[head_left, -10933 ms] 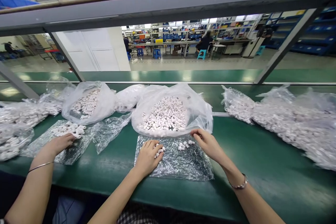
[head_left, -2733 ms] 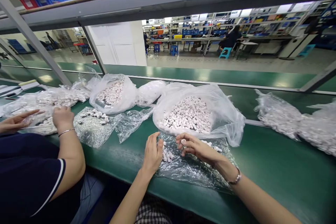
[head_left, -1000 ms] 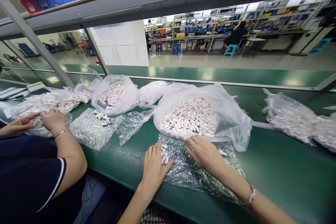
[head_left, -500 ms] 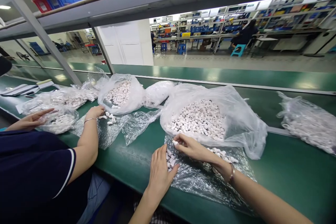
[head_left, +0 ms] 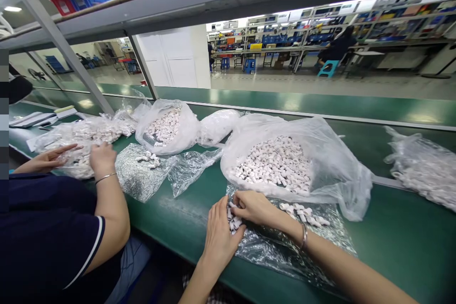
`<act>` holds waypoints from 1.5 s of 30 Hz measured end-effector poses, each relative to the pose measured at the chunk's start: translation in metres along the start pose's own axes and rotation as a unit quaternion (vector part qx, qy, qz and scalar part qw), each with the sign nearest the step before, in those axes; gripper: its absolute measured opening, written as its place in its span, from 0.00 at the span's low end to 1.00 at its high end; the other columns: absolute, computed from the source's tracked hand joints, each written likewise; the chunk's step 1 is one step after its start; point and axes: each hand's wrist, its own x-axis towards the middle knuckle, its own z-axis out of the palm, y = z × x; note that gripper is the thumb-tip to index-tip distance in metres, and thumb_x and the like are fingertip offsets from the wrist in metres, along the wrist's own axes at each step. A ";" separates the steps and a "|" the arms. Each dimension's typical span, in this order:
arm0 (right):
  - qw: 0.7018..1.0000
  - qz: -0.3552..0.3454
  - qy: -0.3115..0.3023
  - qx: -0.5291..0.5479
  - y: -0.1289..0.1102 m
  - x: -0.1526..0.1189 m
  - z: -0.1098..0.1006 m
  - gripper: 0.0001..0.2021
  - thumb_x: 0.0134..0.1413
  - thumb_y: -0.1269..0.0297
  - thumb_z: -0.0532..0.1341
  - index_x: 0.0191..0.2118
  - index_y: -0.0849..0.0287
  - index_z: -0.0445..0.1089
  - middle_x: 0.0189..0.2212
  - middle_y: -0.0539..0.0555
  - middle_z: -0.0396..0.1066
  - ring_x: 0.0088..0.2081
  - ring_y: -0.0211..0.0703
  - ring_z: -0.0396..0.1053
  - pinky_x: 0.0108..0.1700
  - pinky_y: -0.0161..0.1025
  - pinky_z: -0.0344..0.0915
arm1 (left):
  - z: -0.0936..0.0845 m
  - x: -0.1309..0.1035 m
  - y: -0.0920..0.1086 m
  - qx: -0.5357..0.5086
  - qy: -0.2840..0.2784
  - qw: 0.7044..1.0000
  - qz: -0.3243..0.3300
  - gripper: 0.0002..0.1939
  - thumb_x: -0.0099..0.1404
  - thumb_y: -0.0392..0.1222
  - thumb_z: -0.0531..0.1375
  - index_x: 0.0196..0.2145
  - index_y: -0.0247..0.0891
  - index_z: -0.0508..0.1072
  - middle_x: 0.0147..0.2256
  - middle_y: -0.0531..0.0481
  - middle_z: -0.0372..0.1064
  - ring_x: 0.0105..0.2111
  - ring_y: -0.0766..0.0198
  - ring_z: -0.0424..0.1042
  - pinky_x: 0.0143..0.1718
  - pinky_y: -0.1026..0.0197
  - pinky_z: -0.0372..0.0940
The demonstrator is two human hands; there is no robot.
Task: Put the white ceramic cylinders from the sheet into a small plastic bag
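My left hand point(head_left: 220, 232) lies beside a small group of white parts point(head_left: 234, 218), its fingers extended and thumb apart, holding nothing. Over the same group my right hand point(head_left: 254, 206) is bent down with curled fingers at a white piece, its fingertips partly hidden. Both hands are at a clear plastic sheet point(head_left: 281, 251) on the green bench. More white tubular parts point(head_left: 304, 213) lie loose on the sheet, right of my right wrist. Just behind my hands, a large translucent bag point(head_left: 331, 166) stands open, full of white parts point(head_left: 278, 161).
At the left, a person in a dark shirt point(head_left: 46, 237) handles a bag of parts point(head_left: 80, 161). A second open bag point(head_left: 188, 128) and a closed white bag point(head_left: 219, 126) sit farther back. Another bag point(head_left: 427, 171) lies at the right. A shelf beam point(head_left: 213, 7) crosses above.
My right hand has lowered from above the small group of parts down onto it, with its white piece. The person's right hand has moved left, from the loose parts to their bag.
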 end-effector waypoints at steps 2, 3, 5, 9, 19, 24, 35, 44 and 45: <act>0.995 0.015 -0.025 0.092 0.002 -0.001 -0.011 0.11 0.62 0.57 0.57 0.33 0.58 0.67 0.27 0.50 0.68 0.27 0.40 0.65 0.28 0.35 0.59 | 0.000 0.000 0.000 0.000 0.000 1.000 -0.002 0.38 0.65 0.44 0.61 0.67 0.43 0.48 0.61 0.39 0.57 0.62 0.45 0.56 0.59 0.42 0.58; 0.984 0.026 -0.043 0.172 0.003 -0.003 -0.017 0.13 0.63 0.53 0.55 0.34 0.58 0.67 0.27 0.50 0.68 0.26 0.39 0.64 0.27 0.35 0.60 | 0.000 0.000 -0.001 0.000 0.000 1.000 -0.003 0.38 0.65 0.44 0.61 0.67 0.43 0.48 0.61 0.39 0.57 0.62 0.45 0.56 0.59 0.42 0.58; 0.932 0.050 -0.066 0.353 0.003 -0.009 -0.028 0.17 0.64 0.47 0.53 0.38 0.56 0.66 0.29 0.50 0.68 0.27 0.39 0.64 0.25 0.35 0.61 | 0.001 0.000 -0.002 0.003 -0.002 1.000 -0.001 0.39 0.64 0.46 0.61 0.67 0.42 0.47 0.61 0.39 0.57 0.62 0.45 0.56 0.59 0.42 0.58; 0.883 0.066 -0.067 0.460 0.003 -0.019 -0.033 0.19 0.63 0.42 0.53 0.39 0.55 0.64 0.30 0.49 0.65 0.27 0.39 0.62 0.23 0.34 0.59 | 0.002 0.000 -0.004 0.008 -0.003 1.000 0.004 0.40 0.64 0.46 0.62 0.67 0.42 0.47 0.61 0.38 0.57 0.61 0.45 0.56 0.59 0.41 0.57; 0.995 -0.044 0.084 0.008 -0.027 -0.053 -0.003 0.11 0.68 0.57 0.52 0.37 0.56 0.63 0.28 0.51 0.68 0.27 0.43 0.64 0.30 0.39 0.58 | 0.003 0.000 -0.007 0.013 -0.002 1.000 0.015 0.37 0.66 0.46 0.60 0.67 0.42 0.47 0.62 0.40 0.56 0.62 0.47 0.55 0.60 0.44 0.56; 0.973 -0.200 0.056 -0.102 -0.029 -0.103 0.036 0.08 0.62 0.57 0.59 0.39 0.55 0.64 0.36 0.56 0.72 0.35 0.50 0.69 0.35 0.43 0.65 | 0.004 0.000 -0.007 0.029 0.012 0.999 0.027 0.39 0.64 0.46 0.62 0.66 0.39 0.49 0.61 0.38 0.58 0.60 0.46 0.57 0.60 0.42 0.55; 0.989 -0.100 0.090 -0.065 0.006 -0.111 0.032 0.08 0.70 0.61 0.51 0.37 0.55 0.60 0.30 0.50 0.69 0.28 0.41 0.67 0.28 0.38 0.58 | 0.004 -0.002 -0.005 0.051 -0.004 0.998 0.026 0.35 0.68 0.50 0.58 0.67 0.42 0.49 0.61 0.39 0.58 0.61 0.47 0.56 0.59 0.43 0.57; 0.948 -0.060 0.168 -0.262 0.067 -0.100 -0.024 0.14 0.71 0.59 0.47 0.37 0.59 0.65 0.33 0.58 0.68 0.33 0.50 0.67 0.33 0.43 0.63 | 0.001 -0.002 -0.001 0.047 -0.019 0.999 0.008 0.34 0.69 0.49 0.57 0.67 0.45 0.48 0.61 0.40 0.57 0.62 0.47 0.55 0.59 0.42 0.58; 0.943 -0.069 0.174 -0.275 0.066 -0.099 -0.023 0.14 0.71 0.60 0.48 0.38 0.60 0.66 0.34 0.59 0.68 0.35 0.52 0.67 0.36 0.45 0.64 | 0.001 -0.002 0.000 0.046 -0.017 0.999 0.010 0.34 0.69 0.49 0.57 0.67 0.45 0.48 0.61 0.40 0.57 0.62 0.47 0.56 0.59 0.43 0.58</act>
